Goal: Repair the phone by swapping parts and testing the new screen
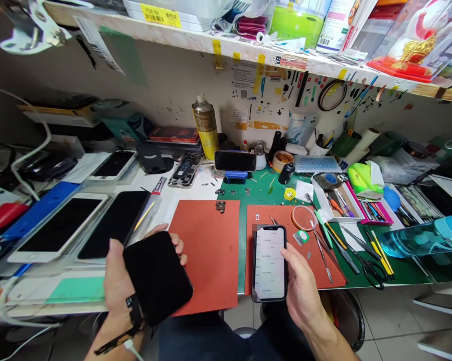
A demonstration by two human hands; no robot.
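A black screen panel (pixel 158 276) lies tilted in my left hand (pixel 116 281), its face dark and my fingertips showing past its upper right edge. A ribbon cable (pixel 134 310) hangs from the panel's lower left side, with a white cable plug (pixel 130 345) beside it. My right hand (pixel 301 281) holds a black-framed phone (pixel 270 263) upright over the right red mat (pixel 331 276); its screen is lit white with lines of text. My right thumb touches the phone's right edge.
Left of my hands lie a white-framed screen (pixel 62 228) and a black screen (pixel 115 225). An opened phone (pixel 185 169) and a spray can (pixel 205 128) stand further back. Tweezers, scissors (pixel 372 271) and a blue bottle (pixel 421 235) are at right. A shelf (pixel 195 42) runs overhead.
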